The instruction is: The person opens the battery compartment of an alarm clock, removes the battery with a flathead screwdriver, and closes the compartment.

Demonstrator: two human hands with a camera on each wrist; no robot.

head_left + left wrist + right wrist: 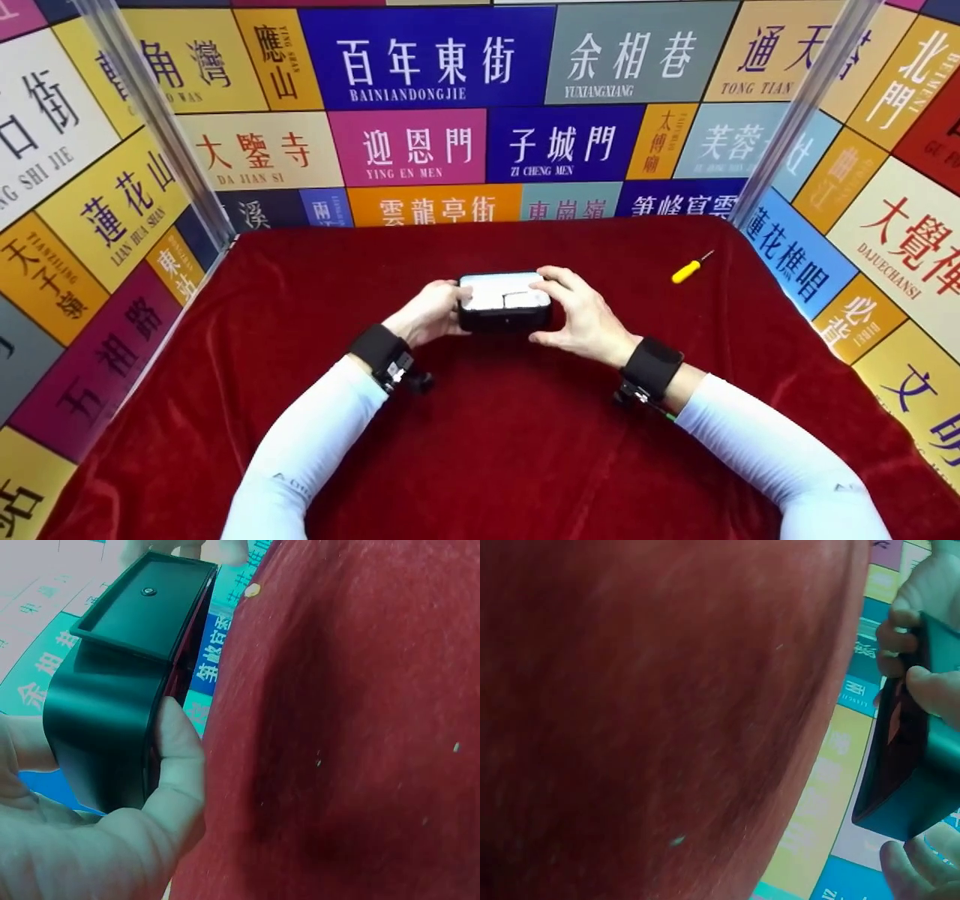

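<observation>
A black box-shaped device [504,321] with rounded ends and a glossy, pale-reflecting face [486,291] is held up over the red cloth. My left hand [437,309] grips its left end, the thumb along one edge and fingers around the other side. On one side, the left wrist view shows a framed rectangular panel [135,622] with a small round screw [148,592]. Around the device's right end is my right hand [585,315], its fingers spread by the corner and its thumb apart from the body. In the right wrist view, right fingertips [907,870] show just beyond that end.
A yellow-handled screwdriver [688,270] lies on the red cloth [480,450] at the back right. Panels printed with colourful signs [442,60] surround the table at the back and both sides. Clear corner posts [799,112] stand at the back corners.
</observation>
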